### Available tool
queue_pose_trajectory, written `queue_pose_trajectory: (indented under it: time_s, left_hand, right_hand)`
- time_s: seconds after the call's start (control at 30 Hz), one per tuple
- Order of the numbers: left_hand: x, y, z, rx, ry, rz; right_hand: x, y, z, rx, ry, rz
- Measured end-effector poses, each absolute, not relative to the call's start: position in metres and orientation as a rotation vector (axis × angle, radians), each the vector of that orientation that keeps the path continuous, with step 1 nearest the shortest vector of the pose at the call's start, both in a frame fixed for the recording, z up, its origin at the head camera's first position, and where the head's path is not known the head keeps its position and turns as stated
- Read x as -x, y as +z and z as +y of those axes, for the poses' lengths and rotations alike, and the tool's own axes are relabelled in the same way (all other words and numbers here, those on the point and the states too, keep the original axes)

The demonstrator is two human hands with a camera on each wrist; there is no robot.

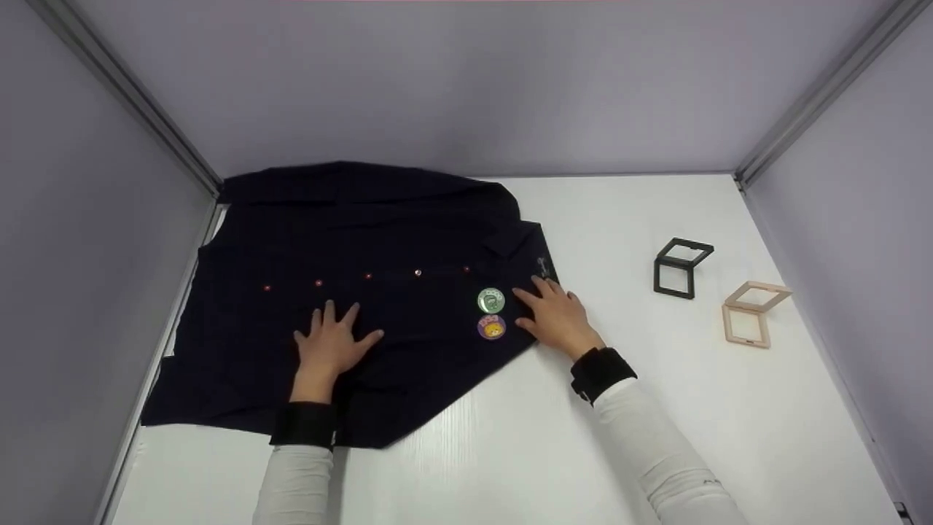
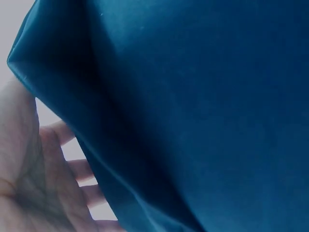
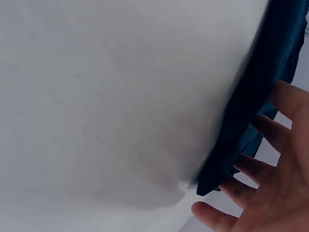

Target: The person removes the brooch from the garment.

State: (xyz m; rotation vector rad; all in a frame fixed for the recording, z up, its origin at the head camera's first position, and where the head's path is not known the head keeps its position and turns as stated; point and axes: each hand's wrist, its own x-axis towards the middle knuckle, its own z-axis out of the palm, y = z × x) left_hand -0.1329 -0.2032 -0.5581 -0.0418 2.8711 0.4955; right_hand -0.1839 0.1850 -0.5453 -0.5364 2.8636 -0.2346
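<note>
A dark navy button-up shirt (image 1: 408, 321) lies spread on the white table, its collar side to the right in the head view. Small reddish buttons run in a row across its middle. Two round badges, a green one (image 1: 491, 300) and a purple one (image 1: 491, 327), sit near the collar. My left hand (image 1: 332, 346) rests on the shirt front below the buttons, fingers spread. My right hand (image 1: 557, 313) touches the shirt's right edge beside the badges, fingers extended. Both wrist views show dark blue cloth (image 2: 207, 106) at the fingers, with neither hand gripping it.
On the right side of the table (image 1: 605, 219) stand two open square frames, one black (image 1: 674, 279) and one light beige (image 1: 745, 325). Grey-white panels (image 1: 466, 87) wall the table at the back and both sides.
</note>
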Motion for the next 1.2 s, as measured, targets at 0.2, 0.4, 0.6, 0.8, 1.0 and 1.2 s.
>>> queue_pose_trajectory:
  time_s: [0.2, 0.4, 0.6, 0.8, 1.0, 1.2]
  left_hand:
    - [0.135, -0.562, -0.199, 0.017, 0.454, 2.874]
    - [0.14, -0.565, -0.191, 0.005, 0.429, 2.886]
    - [0.147, -0.564, -0.178, -0.025, 0.416, 2.89]
    - [0.154, -0.563, -0.164, -0.032, 0.416, 2.871]
    - [0.163, -0.563, -0.152, -0.039, 0.394, 2.841]
    - [0.167, -0.561, -0.142, -0.048, 0.376, 2.823]
  right_hand:
    - [0.185, -0.549, 0.191, 0.488, -0.212, 2.841]
    - [0.187, -0.549, 0.201, 0.455, -0.203, 2.83]
    - [0.188, -0.55, 0.215, 0.431, -0.224, 2.827]
    - [0.19, -0.55, 0.229, 0.422, -0.252, 2.827]
    - [0.191, -0.548, 0.242, 0.402, -0.309, 2.827]
    - [0.192, -0.549, 0.254, 0.394, -0.332, 2.829]
